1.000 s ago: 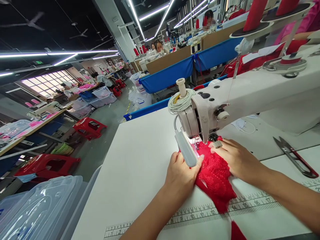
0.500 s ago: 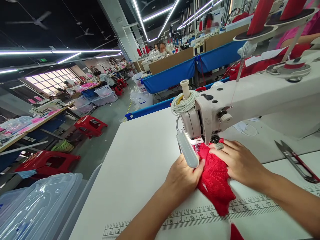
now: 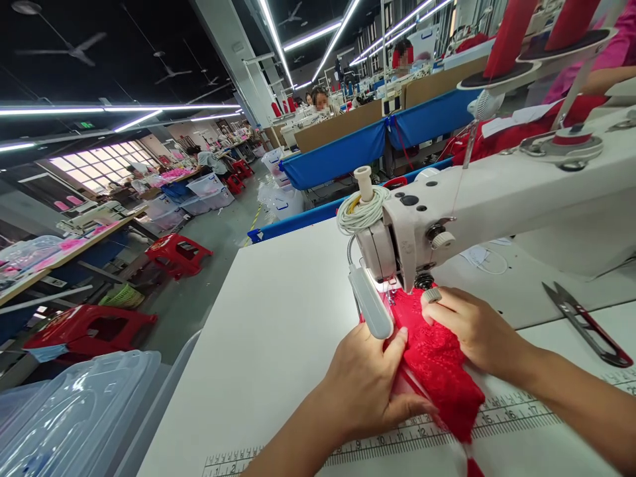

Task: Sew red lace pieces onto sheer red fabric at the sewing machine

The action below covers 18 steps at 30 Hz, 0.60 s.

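A piece of red lace fabric (image 3: 437, 361) lies on the white table (image 3: 278, 324) under the head of a white sewing machine (image 3: 477, 199). My left hand (image 3: 368, 384) rests flat on the fabric's left edge, fingers stretched toward the needle area beside the machine's white lamp (image 3: 370, 305). My right hand (image 3: 472, 328) lies flat on the fabric's right side, fingers spread, fingertips close to the presser foot. The needle itself is hidden behind the lamp and the machine head.
Thread snips (image 3: 586, 324) lie on the table at the right. A printed ruler (image 3: 397, 437) runs along the near edge. Clear plastic bins (image 3: 74, 417) stand at the lower left, red stools (image 3: 176, 255) on the aisle floor. Other people work at far tables.
The fabric has been drawn back toward me, with more of it bunched at the ruler. My left hand has slid nearer and flattened; my right hand stays on the fabric.
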Each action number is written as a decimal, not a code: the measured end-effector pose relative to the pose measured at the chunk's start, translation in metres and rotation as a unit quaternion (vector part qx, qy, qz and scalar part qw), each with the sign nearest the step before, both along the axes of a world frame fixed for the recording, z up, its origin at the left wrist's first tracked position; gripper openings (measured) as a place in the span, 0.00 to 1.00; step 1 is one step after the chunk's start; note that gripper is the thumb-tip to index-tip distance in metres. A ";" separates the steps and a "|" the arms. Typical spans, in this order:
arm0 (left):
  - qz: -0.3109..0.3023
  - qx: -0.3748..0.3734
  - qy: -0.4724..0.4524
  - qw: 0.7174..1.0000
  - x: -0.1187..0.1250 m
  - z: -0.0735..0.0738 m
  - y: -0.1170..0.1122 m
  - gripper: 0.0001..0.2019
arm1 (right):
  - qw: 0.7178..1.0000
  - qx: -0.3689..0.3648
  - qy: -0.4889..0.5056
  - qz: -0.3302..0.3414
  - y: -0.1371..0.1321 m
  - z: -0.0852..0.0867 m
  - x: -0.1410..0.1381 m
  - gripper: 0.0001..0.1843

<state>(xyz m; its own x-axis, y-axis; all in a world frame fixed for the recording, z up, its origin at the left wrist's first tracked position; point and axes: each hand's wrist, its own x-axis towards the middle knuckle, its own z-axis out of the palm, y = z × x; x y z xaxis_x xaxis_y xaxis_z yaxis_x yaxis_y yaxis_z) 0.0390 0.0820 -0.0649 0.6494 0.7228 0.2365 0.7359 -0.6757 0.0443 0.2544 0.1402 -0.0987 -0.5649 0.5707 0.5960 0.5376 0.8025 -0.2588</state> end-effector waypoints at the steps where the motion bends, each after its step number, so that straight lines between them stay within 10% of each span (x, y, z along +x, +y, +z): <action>1: 0.006 0.011 -0.003 1.000 0.001 -0.002 0.000 0.44 | 1.000 -0.004 0.003 -0.002 0.000 -0.001 0.000 0.15; 18: 0.015 0.094 -0.013 0.995 0.006 -0.011 0.002 0.47 | 0.998 -0.059 0.027 -0.006 0.003 -0.003 0.001 0.14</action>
<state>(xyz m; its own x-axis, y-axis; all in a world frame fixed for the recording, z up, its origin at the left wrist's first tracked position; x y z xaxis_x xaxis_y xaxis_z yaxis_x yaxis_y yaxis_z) 0.0454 0.0840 -0.0759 0.6197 0.6837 0.3855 0.7566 -0.6509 -0.0619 0.2557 0.1431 -0.1014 -0.5270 0.6455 0.5528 0.5301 0.7581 -0.3799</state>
